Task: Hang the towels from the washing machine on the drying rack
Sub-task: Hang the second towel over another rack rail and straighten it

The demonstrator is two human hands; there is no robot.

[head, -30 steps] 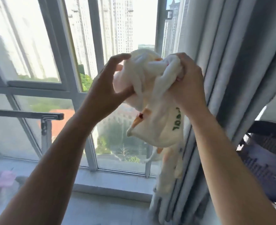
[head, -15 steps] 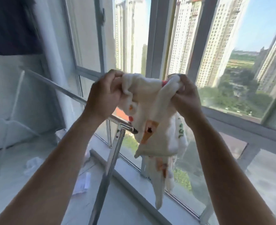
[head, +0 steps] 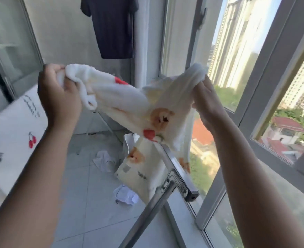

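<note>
The left hand and the right hand are being held well apart at about the same height, each clamped on one end of the cream printed towel. The left hand's fingers are being curled round a bunched corner, and the cloth is being pinched between the right hand's thumb and fingers. The towel is being stretched between them, its long axis running from hand to hand, while a loose flap is being left to hang below the middle. The metal rail of the drying rack is lying below the hands and between them, nearer the right hand. It is running away from the person, roughly across the towel's long axis. The hanging flap is being shown just beside the rail, on the left hand's side; whether it is touching cannot be told. By judgement, the towel is being spread for draping, and a lowering of both hands, one to each side of the rail, is being called for.
</note>
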